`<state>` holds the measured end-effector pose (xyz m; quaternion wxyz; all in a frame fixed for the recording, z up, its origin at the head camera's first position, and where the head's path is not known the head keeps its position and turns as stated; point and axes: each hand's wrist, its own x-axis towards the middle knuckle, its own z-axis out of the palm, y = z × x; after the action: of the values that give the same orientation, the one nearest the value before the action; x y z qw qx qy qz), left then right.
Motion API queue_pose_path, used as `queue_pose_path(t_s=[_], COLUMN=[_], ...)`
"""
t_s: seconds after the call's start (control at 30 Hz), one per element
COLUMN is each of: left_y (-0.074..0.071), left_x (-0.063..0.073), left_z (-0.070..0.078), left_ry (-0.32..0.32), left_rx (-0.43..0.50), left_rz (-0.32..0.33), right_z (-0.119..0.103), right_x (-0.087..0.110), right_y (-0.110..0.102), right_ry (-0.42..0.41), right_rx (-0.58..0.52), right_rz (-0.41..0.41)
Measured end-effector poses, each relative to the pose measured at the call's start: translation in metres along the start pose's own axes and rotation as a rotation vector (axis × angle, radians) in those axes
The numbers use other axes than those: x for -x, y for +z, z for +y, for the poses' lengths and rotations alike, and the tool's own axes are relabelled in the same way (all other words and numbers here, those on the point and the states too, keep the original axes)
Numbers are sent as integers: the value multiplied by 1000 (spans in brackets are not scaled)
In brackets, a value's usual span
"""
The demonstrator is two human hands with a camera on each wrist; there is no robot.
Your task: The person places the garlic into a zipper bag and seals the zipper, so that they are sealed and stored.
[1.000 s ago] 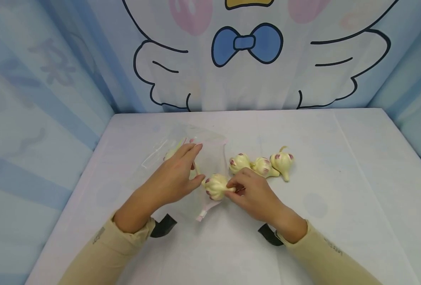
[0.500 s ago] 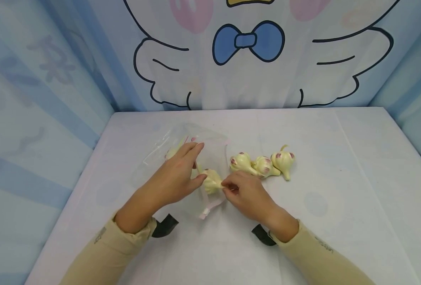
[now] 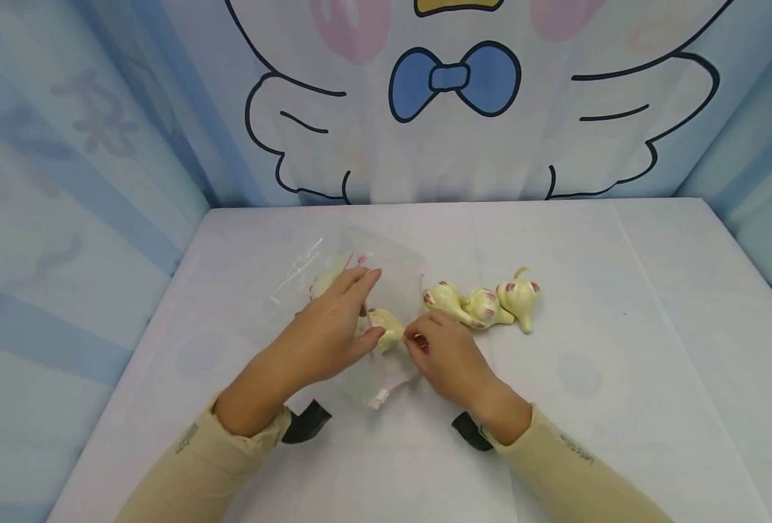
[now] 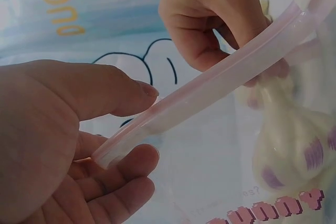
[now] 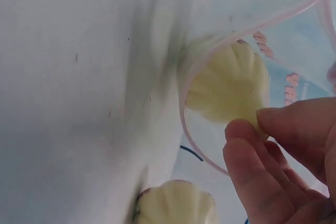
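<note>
A clear zip bag (image 3: 392, 272) with a pink zip edge lies on the table. My left hand (image 3: 327, 323) holds the zip edge (image 4: 210, 87) between thumb and fingers, and the mouth stands apart. My right hand (image 3: 447, 356) pinches the stem of a pale garlic bulb (image 5: 228, 85). That bulb's body is inside the mouth, past the pink rim. Another garlic bulb (image 3: 320, 285) shows through the plastic beyond my left hand, partly hidden. Purple marks show on a bulb (image 4: 294, 140) seen through the bag in the left wrist view.
Three more garlic bulbs (image 3: 484, 306) lie in a row to the right of the bag, just beyond my right hand. A white cloth covers the table (image 3: 621, 407). Printed curtains (image 3: 451, 160) stand behind it and at both sides.
My right hand has moved left with the garlic bulb, taking it from the bag's rim into the mouth. My left hand stays at the bag, shifted slightly right.
</note>
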<state>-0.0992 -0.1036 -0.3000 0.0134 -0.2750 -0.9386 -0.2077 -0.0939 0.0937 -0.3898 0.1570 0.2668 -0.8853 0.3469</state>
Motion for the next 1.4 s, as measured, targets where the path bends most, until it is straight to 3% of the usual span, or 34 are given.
queue_pose_path(t_s=[0.23,0.67,1.07,1.4], left_y=[2,6,5,3], left_x=[0,-1,0,0], left_z=[0,-1,3,7], left_ry=[6,74,49,58], left_rx=[15,13,30,21], left_rz=[8,37,-10,-30], right_z=[-2,-4,-3,-4], right_x=[0,3,1,-5], right_y=[6,8,9,12], right_ry=[7,0,60,48], right_rx=[78,11,-54,-80], right_rz=[31,-90,-215,-279])
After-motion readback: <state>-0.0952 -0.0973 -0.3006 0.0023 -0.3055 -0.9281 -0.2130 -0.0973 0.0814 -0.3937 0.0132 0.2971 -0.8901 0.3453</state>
